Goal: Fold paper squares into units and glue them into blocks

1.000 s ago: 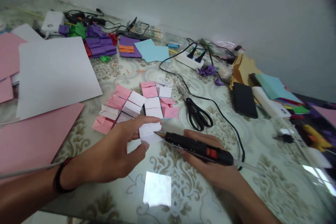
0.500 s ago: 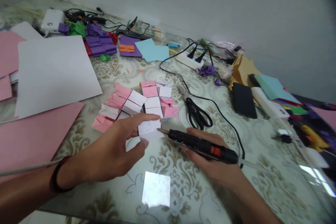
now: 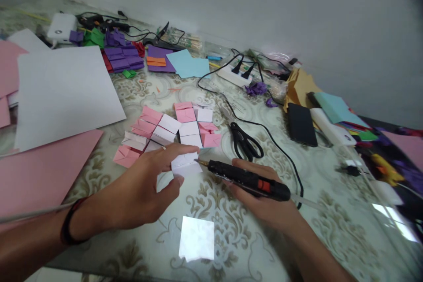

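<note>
My left hand (image 3: 142,185) is closed on a small folded white paper piece (image 3: 187,166), its thumb and fingers along the left and top edges. In my right hand (image 3: 261,194) is a black glue gun (image 3: 249,179) with an orange-red patch and a clear glue stick out of its back. Its brass nozzle meets the paper's right side, by the fold. Just behind lie folded pink and white paper pieces (image 3: 158,128) in a group, and a second group (image 3: 190,128) joined in a block.
Black scissors (image 3: 246,142) lie beyond my right hand, near the black cord (image 3: 271,131). A white power strip (image 3: 235,75) stands at the back. Large white sheet (image 3: 66,92) and pink sheet (image 3: 46,172) cover the left. A black phone (image 3: 301,124) lies to the right.
The view has shifted slightly, so most things appear a little further left. Both hands keep their holds, and the nozzle stays at the right side of the white paper.
</note>
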`<move>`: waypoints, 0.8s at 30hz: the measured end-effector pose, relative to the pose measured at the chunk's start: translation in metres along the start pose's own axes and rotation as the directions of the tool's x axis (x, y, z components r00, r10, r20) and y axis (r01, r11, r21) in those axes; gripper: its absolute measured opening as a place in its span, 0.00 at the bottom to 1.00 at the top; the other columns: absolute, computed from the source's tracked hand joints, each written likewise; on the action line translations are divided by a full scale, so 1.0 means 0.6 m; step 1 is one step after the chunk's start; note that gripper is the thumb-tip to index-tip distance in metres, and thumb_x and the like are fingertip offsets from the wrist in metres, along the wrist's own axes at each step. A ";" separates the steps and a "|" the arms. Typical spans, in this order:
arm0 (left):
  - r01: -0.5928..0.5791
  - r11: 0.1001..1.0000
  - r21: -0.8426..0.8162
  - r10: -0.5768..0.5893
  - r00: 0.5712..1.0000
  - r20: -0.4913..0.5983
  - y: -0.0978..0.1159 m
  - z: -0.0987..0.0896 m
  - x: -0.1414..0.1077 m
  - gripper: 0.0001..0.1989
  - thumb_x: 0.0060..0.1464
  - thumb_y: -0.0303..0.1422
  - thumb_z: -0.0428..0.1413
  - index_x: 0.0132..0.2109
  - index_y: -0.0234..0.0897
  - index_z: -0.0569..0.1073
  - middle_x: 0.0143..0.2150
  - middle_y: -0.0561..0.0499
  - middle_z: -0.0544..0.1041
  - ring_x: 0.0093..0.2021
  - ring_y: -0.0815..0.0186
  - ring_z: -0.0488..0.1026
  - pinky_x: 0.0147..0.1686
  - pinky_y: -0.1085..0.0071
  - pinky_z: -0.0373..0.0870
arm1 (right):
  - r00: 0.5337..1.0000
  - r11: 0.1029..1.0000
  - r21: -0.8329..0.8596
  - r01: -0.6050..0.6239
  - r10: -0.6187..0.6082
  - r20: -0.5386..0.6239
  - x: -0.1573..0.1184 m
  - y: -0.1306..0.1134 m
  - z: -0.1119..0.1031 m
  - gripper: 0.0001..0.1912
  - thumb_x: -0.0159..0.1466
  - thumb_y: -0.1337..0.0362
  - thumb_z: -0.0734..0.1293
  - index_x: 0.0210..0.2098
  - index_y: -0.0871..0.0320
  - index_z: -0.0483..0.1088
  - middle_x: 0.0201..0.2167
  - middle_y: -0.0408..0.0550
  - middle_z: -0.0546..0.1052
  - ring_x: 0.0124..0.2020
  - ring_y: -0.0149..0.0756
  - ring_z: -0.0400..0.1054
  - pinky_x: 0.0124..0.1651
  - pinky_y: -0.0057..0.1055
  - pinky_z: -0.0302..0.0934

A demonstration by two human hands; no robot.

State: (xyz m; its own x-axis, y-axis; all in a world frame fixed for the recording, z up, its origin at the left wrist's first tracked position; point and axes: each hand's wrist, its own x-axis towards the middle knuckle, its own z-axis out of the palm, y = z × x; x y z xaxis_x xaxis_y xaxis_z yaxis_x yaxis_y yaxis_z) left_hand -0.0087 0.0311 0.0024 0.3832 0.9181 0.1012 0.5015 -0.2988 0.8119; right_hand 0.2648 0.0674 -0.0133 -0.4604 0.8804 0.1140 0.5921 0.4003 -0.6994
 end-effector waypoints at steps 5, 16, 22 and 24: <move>-0.013 0.999 0.046 0.012 1.000 0.016 0.001 0.001 0.002 0.25 0.65 0.28 0.51 0.68 0.42 0.64 0.65 0.47 0.75 0.62 0.60 0.74 0.62 0.63 0.72 | 0.999 0.999 0.002 0.044 -0.044 0.006 0.003 0.000 0.002 0.12 0.63 0.66 0.67 0.25 0.53 0.62 0.20 0.39 0.65 0.20 0.33 0.61 0.24 0.30 0.55; -0.031 0.981 0.190 0.023 0.999 0.044 -0.010 0.011 0.002 0.27 0.65 0.25 0.48 0.69 0.40 0.62 0.69 0.46 0.71 0.65 0.58 0.72 0.66 0.60 0.68 | 0.994 0.993 -0.045 0.106 -0.104 0.034 0.004 -0.010 0.004 0.10 0.65 0.67 0.66 0.27 0.54 0.65 0.22 0.41 0.66 0.24 0.33 0.64 0.28 0.30 0.57; -0.004 0.978 0.210 0.010 1.000 -0.028 -0.007 0.004 0.005 0.26 0.64 0.28 0.49 0.68 0.37 0.64 0.67 0.42 0.72 0.65 0.55 0.72 0.66 0.55 0.69 | 0.938 0.964 -0.124 -0.233 0.189 -0.292 0.012 0.045 -0.046 0.12 0.65 0.52 0.68 0.34 0.54 0.72 0.24 0.45 0.74 0.24 0.40 0.68 0.27 0.34 0.59; 0.001 0.977 0.215 0.002 1.000 -0.014 -0.005 0.003 0.004 0.26 0.64 0.28 0.48 0.68 0.36 0.64 0.68 0.42 0.72 0.65 0.54 0.72 0.66 0.54 0.69 | 0.877 0.878 -0.264 -0.398 0.280 -0.391 0.018 0.082 -0.075 0.17 0.65 0.46 0.66 0.31 0.53 0.70 0.23 0.48 0.74 0.25 0.44 0.69 0.29 0.37 0.60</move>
State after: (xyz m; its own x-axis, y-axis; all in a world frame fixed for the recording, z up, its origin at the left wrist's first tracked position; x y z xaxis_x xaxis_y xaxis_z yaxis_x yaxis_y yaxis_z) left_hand -0.0079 0.0336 -0.0007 0.3732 0.9211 0.1107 0.6572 -0.3467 0.6692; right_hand 0.3188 0.1080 -0.0147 0.0205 0.9835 0.1797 0.8781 0.0682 -0.4735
